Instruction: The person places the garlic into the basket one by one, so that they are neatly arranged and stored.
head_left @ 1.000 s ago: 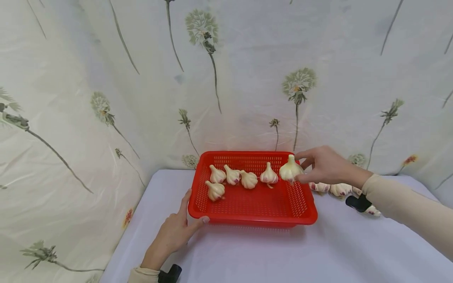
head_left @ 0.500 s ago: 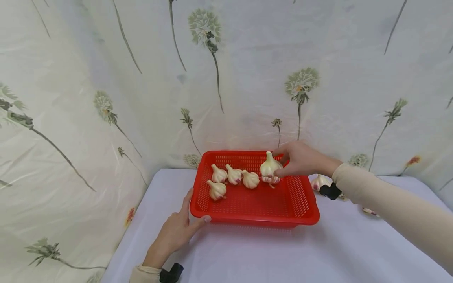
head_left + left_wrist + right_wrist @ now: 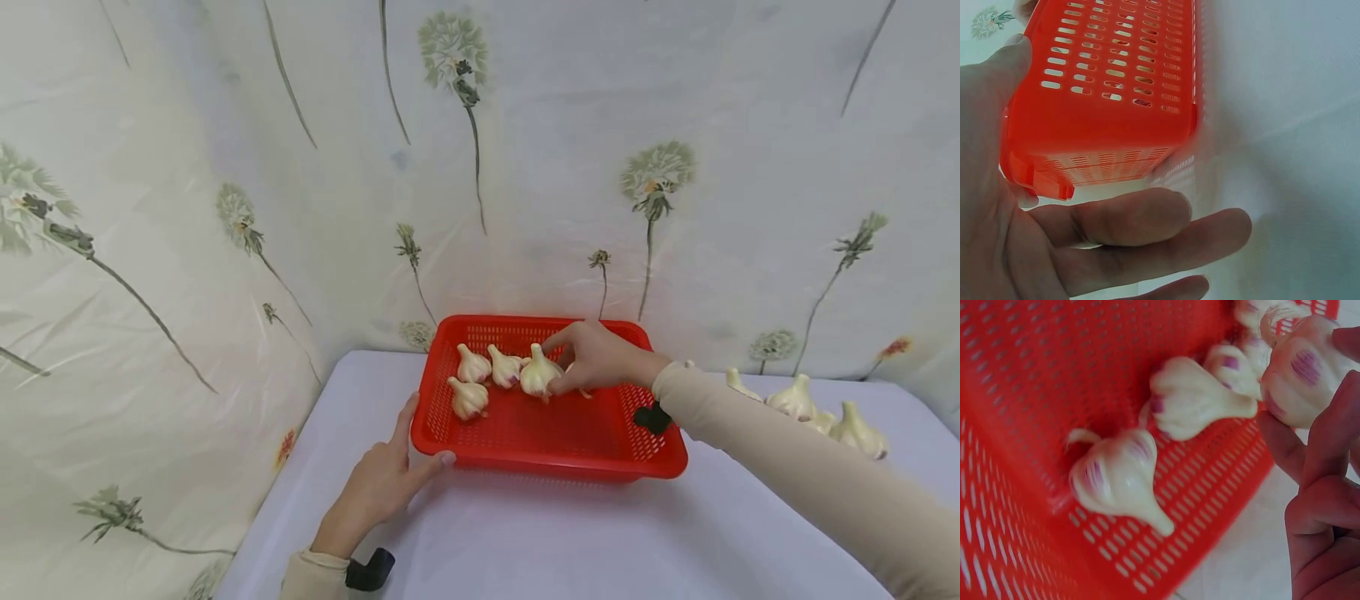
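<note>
In the head view, my right hand (image 3: 600,357) pinches a garlic bulb (image 3: 540,373) by its side, inside the red plastic basket (image 3: 551,462). That bulb (image 3: 1304,372) is at the upper right of the right wrist view, root tuft and purple patches showing. Several other bulbs lie in the basket, among them one garlic bulb (image 3: 469,400) nearest the front. My hand partly hides those at the right. My left hand (image 3: 378,483) rests at the basket's front left corner, thumb and index finger touching the rim. Its other fingers (image 3: 1166,247) stretch out below, off the basket.
More garlic bulbs (image 3: 858,433) lie on the white tablecloth (image 3: 540,533) right of the basket, partly behind my right sleeve (image 3: 795,446). A flower-printed curtain (image 3: 540,208) hangs directly behind the table.
My right hand has carried the garlic bulb left, from above the basket's right rim to the bulbs in the basket, and lowered it. The left hand stays on the basket corner.
</note>
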`<action>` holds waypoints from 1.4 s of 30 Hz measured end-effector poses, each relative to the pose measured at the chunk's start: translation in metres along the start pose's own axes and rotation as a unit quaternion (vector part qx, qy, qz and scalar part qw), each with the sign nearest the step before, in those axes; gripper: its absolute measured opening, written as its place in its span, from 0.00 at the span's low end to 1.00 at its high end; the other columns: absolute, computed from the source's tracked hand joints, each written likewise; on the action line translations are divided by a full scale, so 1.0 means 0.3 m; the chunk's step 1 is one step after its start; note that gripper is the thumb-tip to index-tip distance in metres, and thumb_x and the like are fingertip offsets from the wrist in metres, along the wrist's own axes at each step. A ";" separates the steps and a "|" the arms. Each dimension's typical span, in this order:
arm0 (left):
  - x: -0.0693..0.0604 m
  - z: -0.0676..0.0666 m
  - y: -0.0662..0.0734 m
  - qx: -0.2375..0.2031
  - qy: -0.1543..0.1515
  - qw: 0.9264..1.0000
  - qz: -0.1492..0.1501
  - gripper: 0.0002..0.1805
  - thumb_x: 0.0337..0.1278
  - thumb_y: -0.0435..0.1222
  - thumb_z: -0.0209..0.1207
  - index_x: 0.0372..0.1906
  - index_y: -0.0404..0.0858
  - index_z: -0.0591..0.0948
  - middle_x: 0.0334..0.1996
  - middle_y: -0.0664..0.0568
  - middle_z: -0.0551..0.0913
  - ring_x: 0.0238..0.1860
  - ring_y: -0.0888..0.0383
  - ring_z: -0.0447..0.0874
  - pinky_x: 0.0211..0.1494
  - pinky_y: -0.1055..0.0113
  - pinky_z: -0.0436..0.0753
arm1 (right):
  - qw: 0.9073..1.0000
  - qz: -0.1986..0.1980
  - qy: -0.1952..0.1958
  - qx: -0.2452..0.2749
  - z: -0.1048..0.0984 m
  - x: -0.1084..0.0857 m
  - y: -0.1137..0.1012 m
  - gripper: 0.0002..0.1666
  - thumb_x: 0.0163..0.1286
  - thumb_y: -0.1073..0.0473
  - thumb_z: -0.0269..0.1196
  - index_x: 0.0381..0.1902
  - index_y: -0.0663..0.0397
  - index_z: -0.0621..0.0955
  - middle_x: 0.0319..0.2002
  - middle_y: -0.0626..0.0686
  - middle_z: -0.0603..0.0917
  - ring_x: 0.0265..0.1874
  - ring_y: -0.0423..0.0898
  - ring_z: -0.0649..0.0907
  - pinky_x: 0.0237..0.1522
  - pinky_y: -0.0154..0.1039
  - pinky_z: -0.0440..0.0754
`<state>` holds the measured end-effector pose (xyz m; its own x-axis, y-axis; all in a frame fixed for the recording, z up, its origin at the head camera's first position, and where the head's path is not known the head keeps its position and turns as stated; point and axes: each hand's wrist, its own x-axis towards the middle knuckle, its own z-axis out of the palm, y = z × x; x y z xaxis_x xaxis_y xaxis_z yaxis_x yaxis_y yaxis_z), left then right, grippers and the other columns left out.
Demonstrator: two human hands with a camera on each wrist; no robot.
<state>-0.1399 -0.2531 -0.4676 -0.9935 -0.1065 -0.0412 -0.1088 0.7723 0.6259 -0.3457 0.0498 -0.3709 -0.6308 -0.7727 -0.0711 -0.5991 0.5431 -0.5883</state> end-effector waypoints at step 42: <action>0.007 -0.001 -0.006 -0.005 0.002 1.000 -0.003 0.59 0.59 0.72 0.61 0.87 0.57 0.48 0.15 0.52 0.68 0.16 0.59 0.62 0.20 0.65 0.61 | 0.990 -0.081 0.033 -0.110 0.225 0.161 0.098 0.27 0.54 0.49 0.81 0.52 0.51 0.91 0.35 0.46 0.92 0.31 0.39 0.86 0.38 0.38 0.85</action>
<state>-0.1418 -0.2550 -0.4686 -0.9925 -0.1146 -0.0417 -0.1150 0.7654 0.6332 -0.3604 0.0063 -0.4462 -0.5445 -0.8361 0.0660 -0.7832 0.4787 -0.3967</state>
